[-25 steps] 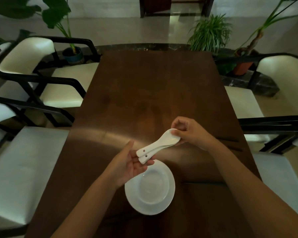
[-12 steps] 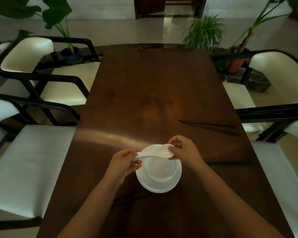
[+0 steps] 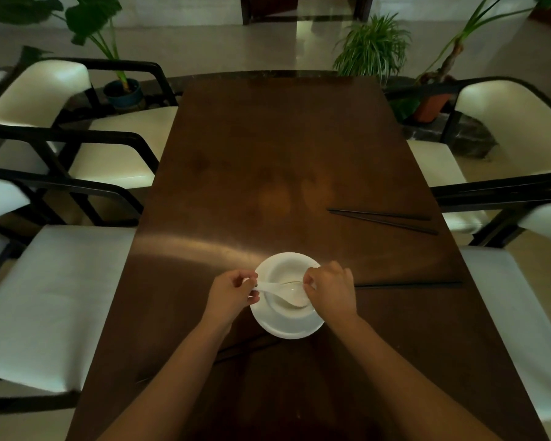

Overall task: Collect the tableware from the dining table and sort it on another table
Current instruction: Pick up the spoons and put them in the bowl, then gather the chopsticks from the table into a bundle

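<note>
A white bowl (image 3: 287, 268) stands on a white plate (image 3: 287, 329) near the front of the dark wooden table (image 3: 268, 148). White ceramic spoons (image 3: 277, 289) lie across the bowl, scoops inside it. My left hand (image 3: 231, 292) pinches the handle end at the bowl's left rim. My right hand (image 3: 331, 289) grips the scoop end at the right rim. A pair of black chopsticks (image 3: 382, 219) lies on the right of the table. Another black chopstick (image 3: 407, 284) lies right of my right hand. More black chopsticks (image 3: 245, 348) lie under my left forearm.
White-cushioned chairs with black frames (image 3: 77, 148) line the left side, and more chairs (image 3: 506, 128) line the right. Potted plants (image 3: 372, 49) stand on the floor beyond the table's far end.
Both hands have lowered the spoons from above the plate down into the bowl. The view has shifted, so the bowl and plate sit further from me.
</note>
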`<action>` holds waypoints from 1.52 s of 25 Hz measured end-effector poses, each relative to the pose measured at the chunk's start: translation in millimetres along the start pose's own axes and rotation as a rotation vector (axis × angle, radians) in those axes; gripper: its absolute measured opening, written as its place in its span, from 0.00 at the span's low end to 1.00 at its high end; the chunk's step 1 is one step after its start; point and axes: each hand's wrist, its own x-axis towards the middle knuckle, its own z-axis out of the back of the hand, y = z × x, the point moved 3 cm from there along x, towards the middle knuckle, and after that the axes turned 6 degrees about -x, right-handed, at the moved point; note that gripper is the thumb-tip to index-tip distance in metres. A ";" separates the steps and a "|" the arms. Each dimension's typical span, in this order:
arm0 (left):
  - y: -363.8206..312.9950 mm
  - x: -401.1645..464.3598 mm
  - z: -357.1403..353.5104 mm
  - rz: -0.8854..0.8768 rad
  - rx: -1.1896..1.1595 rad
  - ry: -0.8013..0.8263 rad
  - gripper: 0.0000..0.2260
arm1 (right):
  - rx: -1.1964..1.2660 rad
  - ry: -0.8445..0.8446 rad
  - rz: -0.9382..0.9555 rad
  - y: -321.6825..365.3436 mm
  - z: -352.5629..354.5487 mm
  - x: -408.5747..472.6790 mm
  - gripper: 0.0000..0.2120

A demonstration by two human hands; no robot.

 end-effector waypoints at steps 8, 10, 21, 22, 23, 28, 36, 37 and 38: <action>15.7 6.3 1.3 0.044 -0.076 -0.057 0.05 | -0.109 -0.011 0.016 2.1 -6.8 -1.6 0.05; 16.2 4.5 1.0 0.060 -0.082 -0.056 0.05 | -0.135 -0.013 0.027 5.3 -7.2 -3.0 0.05; 76.0 -30.7 86.3 -0.281 0.922 -0.011 0.18 | 0.196 -0.332 0.169 21.5 5.1 -53.6 0.09; 88.5 -36.1 89.4 -0.288 1.100 0.093 0.22 | 0.206 -0.332 0.281 29.3 2.1 -66.2 0.08; 98.7 -40.4 90.9 -0.299 1.226 0.166 0.24 | 0.205 -0.289 0.394 39.0 -4.3 -79.0 0.08; 106.5 -44.7 87.7 -0.438 1.233 0.173 0.13 | 0.055 0.229 0.557 86.0 -59.7 -97.4 0.22; 114.3 -57.3 81.8 -0.483 1.213 0.266 0.11 | -0.283 0.310 0.557 91.0 -81.1 -107.1 0.08; 115.7 -57.4 82.1 -0.474 1.214 0.290 0.12 | -0.313 0.258 0.550 90.6 -78.7 -107.9 0.07; 116.5 -57.0 82.1 -0.467 1.229 0.321 0.13 | -0.322 0.255 0.532 89.9 -76.5 -107.9 0.07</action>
